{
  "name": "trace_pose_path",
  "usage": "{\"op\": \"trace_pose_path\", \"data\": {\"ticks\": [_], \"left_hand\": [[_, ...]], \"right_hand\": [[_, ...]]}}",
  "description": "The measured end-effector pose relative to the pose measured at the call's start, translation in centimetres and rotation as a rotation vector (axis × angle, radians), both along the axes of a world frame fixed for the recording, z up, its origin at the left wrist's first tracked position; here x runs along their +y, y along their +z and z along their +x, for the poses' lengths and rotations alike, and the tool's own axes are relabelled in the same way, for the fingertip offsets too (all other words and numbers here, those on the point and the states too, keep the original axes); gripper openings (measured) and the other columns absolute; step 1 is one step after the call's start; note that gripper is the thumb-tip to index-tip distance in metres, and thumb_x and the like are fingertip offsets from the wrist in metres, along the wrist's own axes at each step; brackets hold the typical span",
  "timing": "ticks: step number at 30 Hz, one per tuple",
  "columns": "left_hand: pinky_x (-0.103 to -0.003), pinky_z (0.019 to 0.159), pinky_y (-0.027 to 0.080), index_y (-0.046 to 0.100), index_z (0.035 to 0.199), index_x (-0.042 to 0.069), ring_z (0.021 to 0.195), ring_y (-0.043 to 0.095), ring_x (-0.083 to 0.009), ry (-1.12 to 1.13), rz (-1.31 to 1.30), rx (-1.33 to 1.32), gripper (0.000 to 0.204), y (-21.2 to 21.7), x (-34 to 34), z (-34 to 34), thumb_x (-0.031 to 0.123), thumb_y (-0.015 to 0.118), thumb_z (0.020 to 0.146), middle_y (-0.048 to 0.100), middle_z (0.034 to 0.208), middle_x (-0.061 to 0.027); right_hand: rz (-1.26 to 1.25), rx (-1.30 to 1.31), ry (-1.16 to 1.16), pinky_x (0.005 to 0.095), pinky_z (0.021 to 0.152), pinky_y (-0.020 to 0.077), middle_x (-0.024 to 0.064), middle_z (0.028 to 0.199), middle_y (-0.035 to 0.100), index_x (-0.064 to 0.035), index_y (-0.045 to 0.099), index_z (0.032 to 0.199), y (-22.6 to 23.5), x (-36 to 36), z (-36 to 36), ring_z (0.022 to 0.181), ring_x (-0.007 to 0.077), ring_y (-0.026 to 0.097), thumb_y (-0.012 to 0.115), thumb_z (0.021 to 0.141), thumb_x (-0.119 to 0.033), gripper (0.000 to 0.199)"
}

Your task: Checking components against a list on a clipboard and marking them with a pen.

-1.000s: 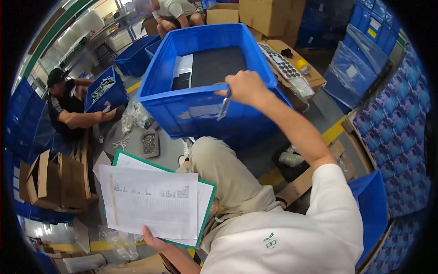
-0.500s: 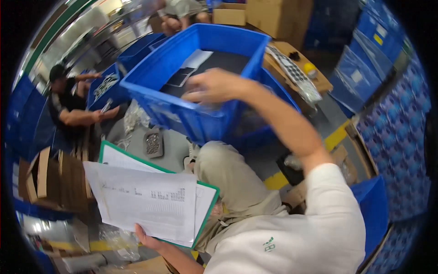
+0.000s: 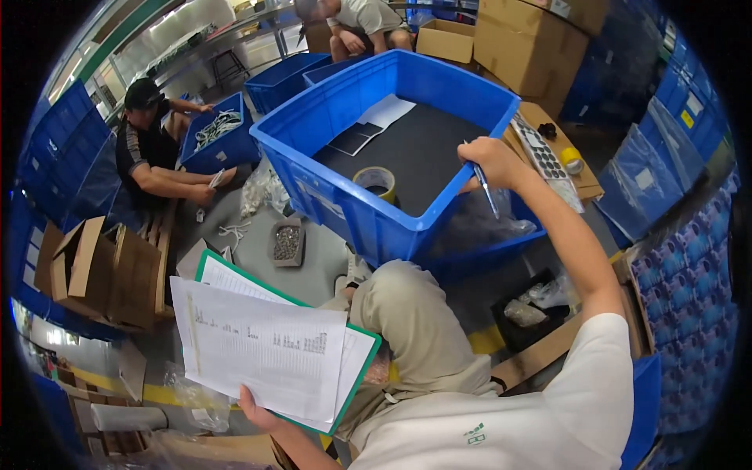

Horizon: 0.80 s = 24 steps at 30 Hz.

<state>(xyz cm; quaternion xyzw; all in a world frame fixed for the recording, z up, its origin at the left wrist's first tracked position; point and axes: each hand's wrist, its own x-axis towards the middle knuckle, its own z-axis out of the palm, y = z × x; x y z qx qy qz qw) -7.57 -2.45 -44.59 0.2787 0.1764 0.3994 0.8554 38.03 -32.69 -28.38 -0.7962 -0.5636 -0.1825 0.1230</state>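
My left hand [image 3: 258, 413] is closed on the lower edge of a green clipboard [image 3: 365, 374], its thumb over the loose white sheets [image 3: 247, 352] lying on top. At the right rim of a large blue bin [image 3: 313, 182], my right hand [image 3: 498, 164] is closed on a pen [image 3: 484, 192] whose slim shaft points down outside the bin. Inside the bin are dark, flat material [image 3: 439, 129], a white paper [image 3: 388, 111] and a yellowish tape roll [image 3: 376, 172] near the front wall. Part of the left hand's fingers is hidden under the clipboard.
A co-worker [image 3: 145, 157] sits at the left beside a blue bin of cords [image 3: 219, 129]; another person [image 3: 364, 27] crouches at the back. A tray of small metal parts [image 3: 287, 243] stands on the floor. At right are a cardboard box with yellow tape [image 3: 573, 160] and a black tray [image 3: 540, 313].
My right hand has moved right, from over the bin's front rim to its right rim. The pen and the tape roll now show clearly. My left hand still holds the clipboard; the view has shifted.
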Motion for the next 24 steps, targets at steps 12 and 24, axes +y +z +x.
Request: {"op": "trace_pose_path", "data": {"ticks": [12, 24], "left_hand": [[-0.044, 0.1, 0.032, 0.028, 0.135, -0.001, 0.12, 0.039, -0.0326, -0.001, -0.087, 0.067, 0.061, 1.8, -0.5, -0.5, 0.035, 0.038, 0.087, 0.036, 0.136, -0.0163], [-0.044, 0.1, 0.033, 0.032, 0.133, -0.002, 0.118, 0.042, -0.0324, -0.003, -0.126, 0.012, 0.056, 0.6, 0.0, 0.0, 0.032, 0.037, 0.089, 0.041, 0.133, -0.0167]], "right_hand": [[0.051, -0.103, -0.209, 0.0385, 0.049, 0.0432, 0.0107, 0.054, 0.052, -0.0077, 0.044, 0.062, -0.7, -0.4, -3.5, 0.055, 0.0314, 0.057, 0.07, 0.06, -0.06, 0.059], [0.038, -0.106, -0.345, 0.0342, 0.044, 0.0432, 0.0103, 0.046, 0.049, -0.0086, 0.042, 0.056, -1.8, -0.1, -6.3, 0.045, 0.0291, 0.054, 0.069, 0.063, -0.062, 0.06]]}}
